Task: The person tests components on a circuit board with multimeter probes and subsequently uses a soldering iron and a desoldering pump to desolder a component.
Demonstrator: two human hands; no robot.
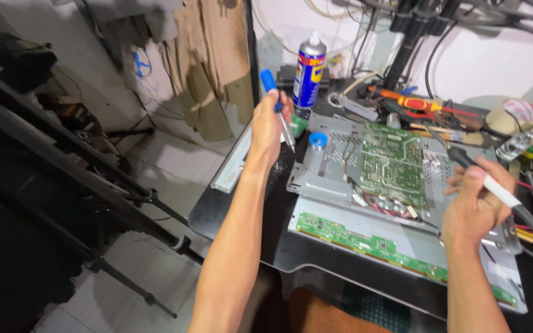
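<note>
— Gripping a blue-handled desoldering pump with a silver barrel point(277, 105), the left hand point(268, 128) is raised above the far left corner of the counter point(242, 216), tip slanting down. Why so high?

— Probably to keep it clear of the work yet ready; the fist is closed round the barrel, thumb near the blue plunger.

— And the right hand point(475, 206)?

— It pinches a soldering iron with a black grip and white collar point(482, 176) like a pen, its tip aimed over the green circuit board point(393, 163). Its cord trails off right, out of the way.

— Where does that board sit?

— Screwed onto a grey metal display chassis point(402, 240) lying flat on the counter, between both hands. A long narrow green strip board point(371, 243) runs along its near edge.

— Beyond that?

— A blue-and-yellow spray can point(309, 71) stands upright behind the pump; orange-handled screwdrivers point(405, 102) lie farther back.
</note>
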